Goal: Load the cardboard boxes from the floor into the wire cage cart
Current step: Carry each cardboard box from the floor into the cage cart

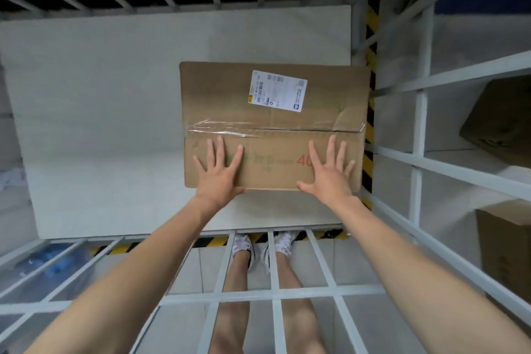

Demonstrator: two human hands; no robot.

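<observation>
Sitting flat on the white floor panel (115, 123) of the wire cage cart (419, 123), the cardboard box (273, 112) is centre-right in frame, close to the right-hand bars, long axis running left to right. Left hand (219, 172) and right hand (330, 172) both press on its near half, fingers straight and spread, gripping nothing. Count: one box inside, plus an upper outside box (502, 123) and a lower outside box (508, 253) at the right edge.
</observation>
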